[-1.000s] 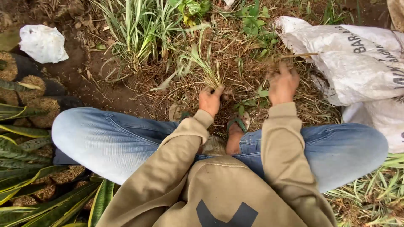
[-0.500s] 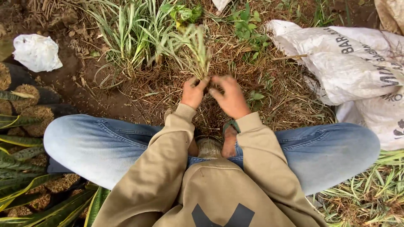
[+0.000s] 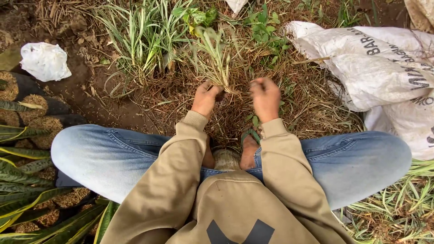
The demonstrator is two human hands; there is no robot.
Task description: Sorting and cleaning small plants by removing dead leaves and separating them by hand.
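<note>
Our left hand (image 3: 205,99) is closed around a grass clump (image 3: 212,56) at its base; our right hand (image 3: 266,97) (fingers curled, grip unclear) is just beside it, near a white sack (image 3: 379,68).

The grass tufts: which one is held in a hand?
The small grass tuft gripped at its base by the left hand. The bigger clump further left stands rooted in the ground, untouched.

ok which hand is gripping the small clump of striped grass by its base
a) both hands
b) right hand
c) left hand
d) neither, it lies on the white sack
c) the left hand is closed around the base of the grass clump, while the right hand sits just beside it, apart from the blades, over the dry straw.
</note>
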